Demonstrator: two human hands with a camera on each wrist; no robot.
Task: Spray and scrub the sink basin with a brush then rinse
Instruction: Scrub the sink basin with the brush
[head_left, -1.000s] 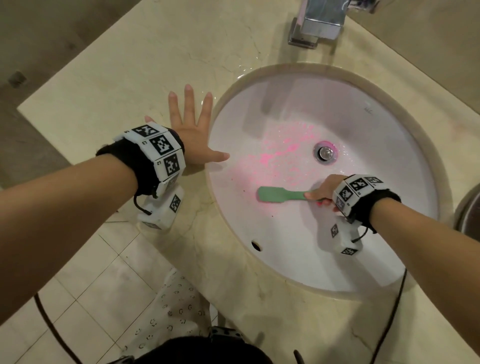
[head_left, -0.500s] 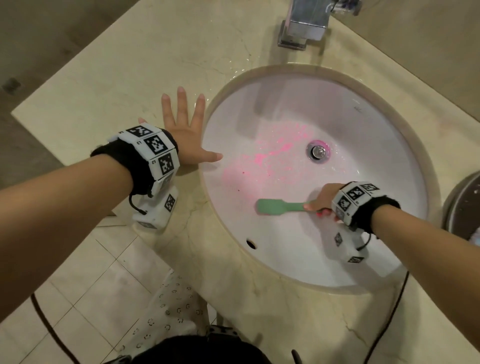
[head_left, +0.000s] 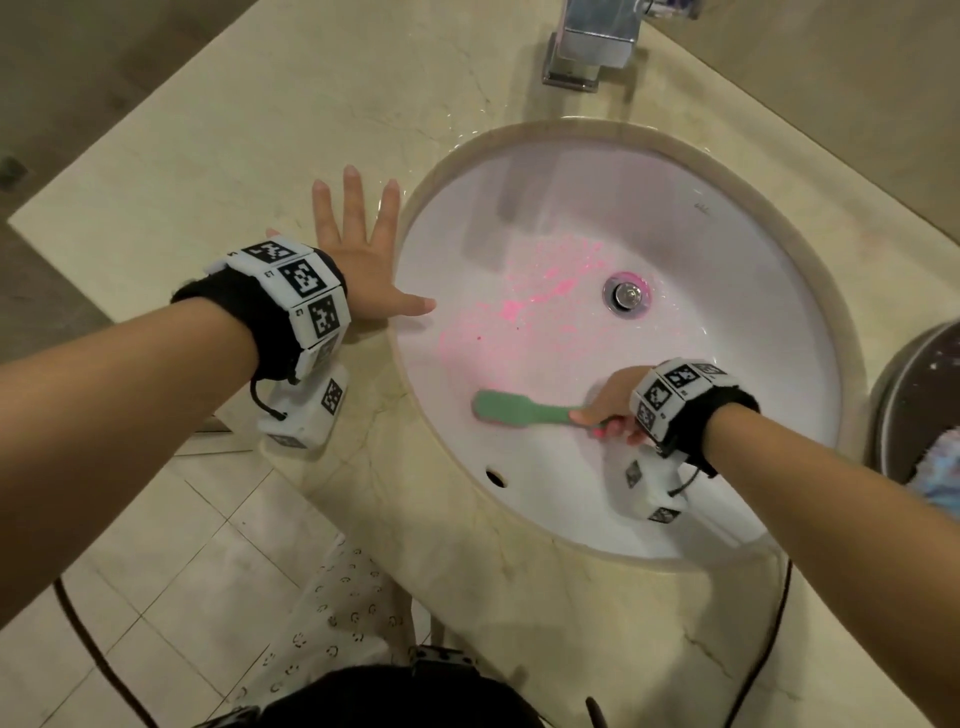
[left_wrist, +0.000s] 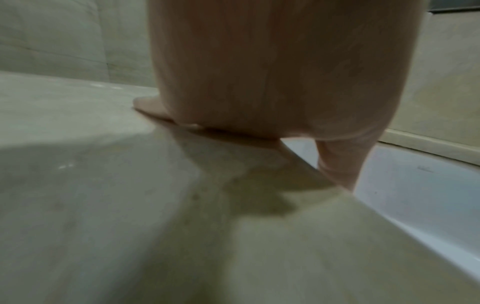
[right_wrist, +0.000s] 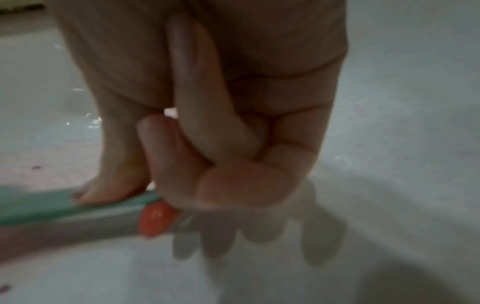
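1. Nearest to me, a patterned white garment (head_left: 337, 597) hangs at the table's front edge, over pale floor tiles (head_left: 156, 561).
2. On my right, the right hand (head_left: 613, 402) is down in the white sink basin (head_left: 727, 291), its fingers (right_wrist: 233, 185) curled round the handle of the green brush (head_left: 524, 410); the thumb presses on top of the handle, and a red-orange end of the handle shows just under the fingers in the right wrist view.
3. The brush lies across the basin's near slope, head pointing to my left; whether the bristles touch the porcelain I cannot tell.
4. Near the basin's front rim, below the brush head, I see the small overflow hole (head_left: 496, 477).
5. On my left, the left hand (head_left: 358, 260) lies flat on the beige stone table (head_left: 218, 171) just beside the basin rim, fingers (head_left: 353, 202) straight and spread, holding nothing; the thumb reaches out over the rim, which the left wrist view also shows.
6. Past the brush, pink cleaner (head_left: 530, 301) is spattered over the basin floor from the middle toward the drain (head_left: 628, 295), where a pink ring shows round the metal plug.
7. At the right edge sits a dark round container (head_left: 914, 395), partly cut off.
8. Farthest away, the chrome faucet (head_left: 592, 47) stands on the table behind the basin, with wet streaks on the stone near its base.
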